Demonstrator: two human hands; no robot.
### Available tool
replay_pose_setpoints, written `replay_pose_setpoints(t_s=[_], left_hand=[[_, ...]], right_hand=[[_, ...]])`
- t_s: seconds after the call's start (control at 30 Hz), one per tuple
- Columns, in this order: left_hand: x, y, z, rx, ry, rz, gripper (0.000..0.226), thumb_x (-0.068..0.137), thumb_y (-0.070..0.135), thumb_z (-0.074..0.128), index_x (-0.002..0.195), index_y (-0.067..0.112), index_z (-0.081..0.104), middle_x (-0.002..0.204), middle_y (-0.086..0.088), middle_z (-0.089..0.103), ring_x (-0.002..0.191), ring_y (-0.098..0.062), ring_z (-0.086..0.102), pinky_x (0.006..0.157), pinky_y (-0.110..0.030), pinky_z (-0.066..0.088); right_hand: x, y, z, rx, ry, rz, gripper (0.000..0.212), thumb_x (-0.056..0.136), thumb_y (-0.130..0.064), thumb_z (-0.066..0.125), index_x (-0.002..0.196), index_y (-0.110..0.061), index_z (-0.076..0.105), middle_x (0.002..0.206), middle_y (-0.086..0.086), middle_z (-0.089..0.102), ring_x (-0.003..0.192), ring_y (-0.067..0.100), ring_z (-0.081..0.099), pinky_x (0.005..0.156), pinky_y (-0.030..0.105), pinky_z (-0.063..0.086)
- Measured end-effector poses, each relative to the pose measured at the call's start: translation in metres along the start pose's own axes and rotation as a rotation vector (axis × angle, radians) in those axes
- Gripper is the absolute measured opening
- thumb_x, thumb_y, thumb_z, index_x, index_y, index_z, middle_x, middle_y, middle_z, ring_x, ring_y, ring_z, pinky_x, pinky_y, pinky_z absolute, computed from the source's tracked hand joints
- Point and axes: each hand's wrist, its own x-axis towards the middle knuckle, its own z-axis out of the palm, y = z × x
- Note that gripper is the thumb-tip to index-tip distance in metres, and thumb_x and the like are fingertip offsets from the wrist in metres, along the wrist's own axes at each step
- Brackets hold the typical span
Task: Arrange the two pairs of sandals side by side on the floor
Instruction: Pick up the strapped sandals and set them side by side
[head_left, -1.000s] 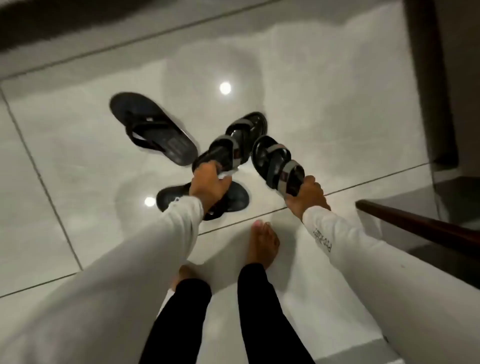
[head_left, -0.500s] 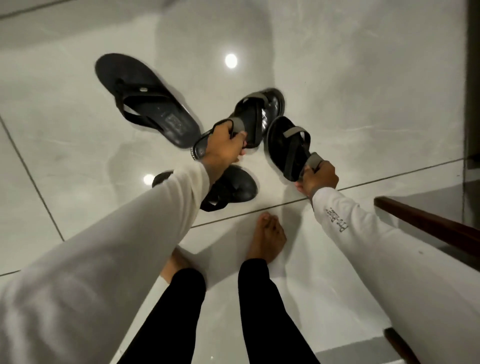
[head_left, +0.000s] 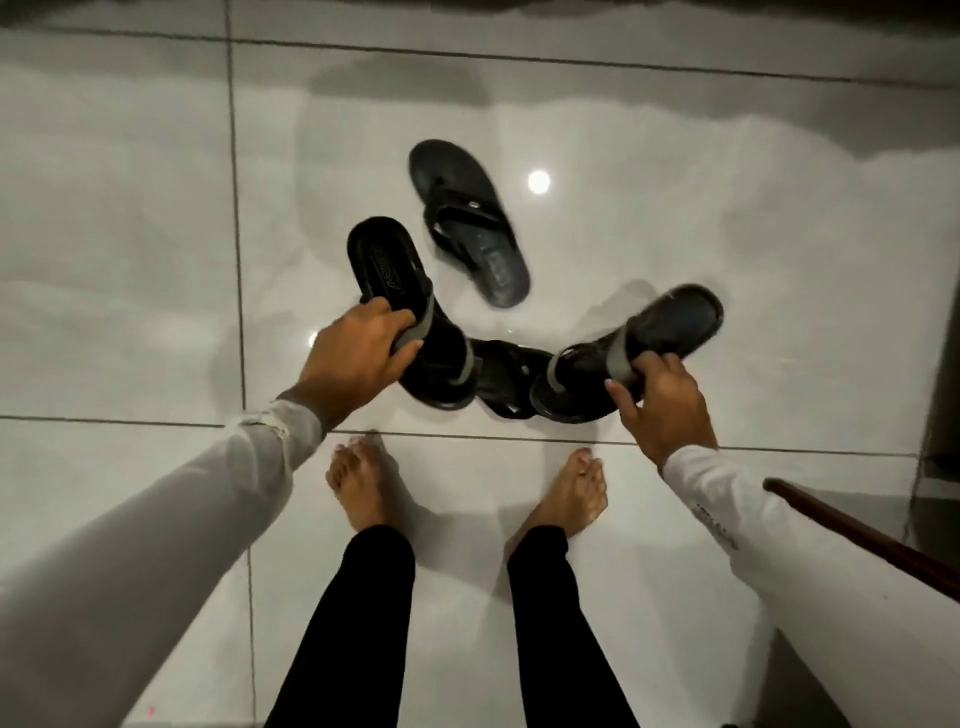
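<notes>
Across the glossy pale tiled floor (head_left: 130, 260) nothing is lined up yet: by my reading you are early in the task, with both pairs left to place.

The largest loose piece, the black thong flip-flop (head_left: 467, 221), lies flat above the frame's centre, its long axis running from upper left to lower right, heel toward lower right.

Your left hand (head_left: 353, 358) is curled around the grey strap of a black slide sandal (head_left: 400, 306), held off the floor, long axis diagonal with its far end toward the upper left.

Your right hand (head_left: 657, 400) pinches the strap of the matching black slide sandal (head_left: 639, 348), whose far end points toward the upper right.

Between them, a second black flip-flop (head_left: 506, 376) lies mostly hidden; I cannot tell its heading.
</notes>
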Motion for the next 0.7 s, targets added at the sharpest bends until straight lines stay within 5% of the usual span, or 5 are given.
replay_pose_setpoints(t_s=[0.23,0.57,0.7], left_hand=[[-0.015,-0.112,-0.013,0.233,-0.202,0.008,0.038,0.095,0.043,0.049,0.123,0.019,0.062,0.122,-0.012,0.053,0.106,-0.035,0.06,0.07,-0.044,0.052],[0.028,-0.208,-0.007,0.191,-0.309,-0.088,0.037,0.099,0.042,0.042,0.123,0.019,0.058,0.123,-0.012,0.052,0.103,-0.038,0.064,0.073,-0.042,0.043],[0.035,-0.216,-0.009,0.129,-0.317,-0.143,0.04,0.096,0.039,0.049,0.129,0.017,0.055,0.13,-0.011,0.051,0.104,-0.039,0.065,0.086,-0.049,0.053]], right_hand=[[0.031,-0.122,0.048,-0.09,-0.225,-0.344,0.034,0.09,-0.032,0.063,0.114,-0.008,0.059,0.116,0.016,0.055,0.104,0.038,0.058,0.083,0.046,0.053],[0.082,-0.285,0.163,-0.154,-0.364,-0.462,0.028,0.096,-0.022,0.055,0.121,-0.01,0.053,0.122,0.013,0.052,0.107,0.036,0.057,0.082,0.045,0.053],[0.082,-0.302,0.172,-0.082,-0.336,-0.432,0.042,0.088,-0.003,0.057,0.128,-0.014,0.049,0.13,0.012,0.049,0.101,0.036,0.061,0.081,0.044,0.054]])
